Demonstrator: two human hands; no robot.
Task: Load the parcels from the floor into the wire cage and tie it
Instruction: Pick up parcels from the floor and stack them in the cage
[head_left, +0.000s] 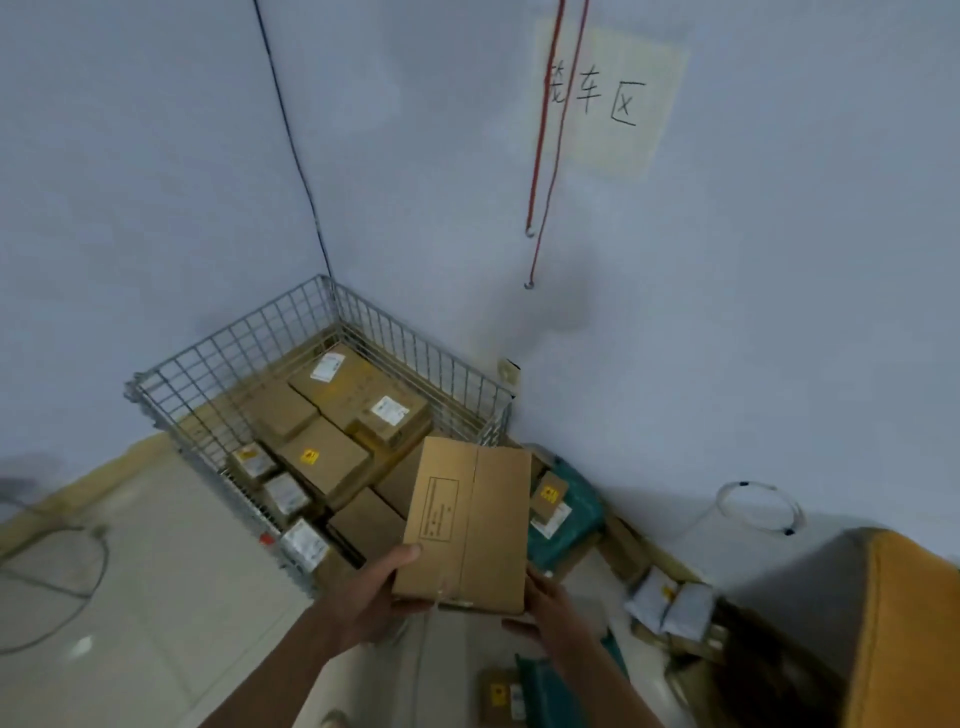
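I hold a flat brown cardboard parcel (470, 525) in both hands, just in front of the wire cage's near right corner. My left hand (371, 597) grips its lower left edge with the thumb on top. My right hand (545, 605) holds its lower right corner from beneath. The grey wire cage (218, 358) stands in the room corner and holds several cardboard boxes (332, 452), some with white labels. On the floor to the right lie a teal mailer bag (571, 512) with a small box (548, 496) on it, and grey pouches (670, 608).
Two red cords with hooks (535, 208) hang down the wall beside a paper sign (608, 98). A black cable (296, 150) runs down the corner. A large orange-edged box (893, 629) fills the lower right. More parcels (501, 699) lie near my feet. Grey cables (78, 566) lie at left.
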